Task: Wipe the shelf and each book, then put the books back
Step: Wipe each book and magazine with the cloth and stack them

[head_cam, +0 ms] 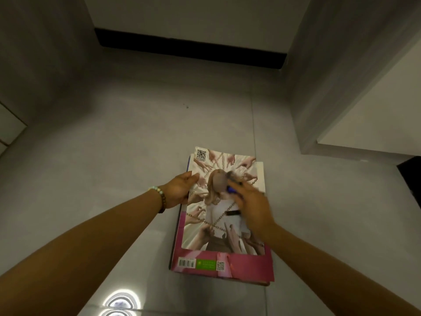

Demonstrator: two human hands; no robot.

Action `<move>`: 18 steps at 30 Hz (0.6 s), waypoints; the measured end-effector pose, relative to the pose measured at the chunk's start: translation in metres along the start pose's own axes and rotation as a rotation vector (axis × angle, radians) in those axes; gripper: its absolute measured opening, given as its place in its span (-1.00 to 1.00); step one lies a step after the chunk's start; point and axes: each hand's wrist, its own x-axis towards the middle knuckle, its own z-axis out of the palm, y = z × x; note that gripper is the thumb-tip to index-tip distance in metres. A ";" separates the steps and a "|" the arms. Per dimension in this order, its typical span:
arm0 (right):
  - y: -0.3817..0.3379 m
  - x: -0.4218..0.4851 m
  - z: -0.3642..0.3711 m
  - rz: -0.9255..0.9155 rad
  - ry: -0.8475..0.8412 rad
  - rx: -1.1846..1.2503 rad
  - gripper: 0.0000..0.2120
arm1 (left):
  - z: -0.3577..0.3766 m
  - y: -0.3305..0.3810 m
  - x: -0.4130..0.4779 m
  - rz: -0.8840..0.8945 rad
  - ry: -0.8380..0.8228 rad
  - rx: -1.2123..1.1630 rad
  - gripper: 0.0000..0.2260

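Observation:
A stack of books (222, 265) lies on the grey tiled floor. The top one has a pale cover with a figure, chains and several hands printed on it; a pink cover shows beneath it. My left hand (180, 190) holds the top book's left edge, thumb on the cover. My right hand (252, 201) is over the middle of the cover, blurred, gripping a small blue and dark wiping tool (231, 184) against it. The shelf is not in view.
Grey floor tiles (141, 137) stretch all around. A white wall with a black skirting board (189, 50) runs along the far side. A white panel or cabinet corner (364, 124) juts in at the right. A lamp reflection (121, 302) shines near the bottom.

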 end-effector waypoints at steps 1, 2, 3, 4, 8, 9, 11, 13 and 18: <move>-0.019 -0.012 0.006 -0.111 -0.083 0.045 -0.63 | 0.000 0.000 -0.001 0.002 0.006 0.009 -0.67; -0.037 -0.026 0.015 -0.248 -0.146 0.109 -0.62 | 0.001 0.000 -0.001 0.013 0.019 0.019 -0.68; -0.053 -0.039 0.023 -0.373 -0.195 0.156 -0.61 | 0.004 0.000 -0.002 0.022 0.031 0.026 -0.69; -0.059 -0.051 0.035 -0.435 -0.248 0.180 -0.62 | 0.005 0.000 -0.003 0.029 0.043 0.023 -0.71; -0.027 -0.060 0.030 -0.495 -0.185 0.007 -0.55 | 0.006 -0.002 -0.002 0.027 0.049 0.003 -0.77; -0.014 -0.055 0.020 -0.435 -0.157 -0.072 -0.48 | 0.007 -0.002 -0.002 0.022 0.052 -0.014 -0.78; 0.007 -0.049 -0.003 -0.276 -0.054 -0.126 -0.44 | 0.012 -0.002 -0.005 0.019 0.076 -0.028 -0.78; 0.016 -0.045 -0.018 -0.201 0.089 -0.137 -0.57 | 0.015 -0.002 -0.005 0.034 0.111 -0.013 -0.76; -0.004 -0.073 0.000 -0.319 -0.021 -0.131 -0.49 | 0.013 -0.001 -0.005 0.071 0.136 0.094 -0.72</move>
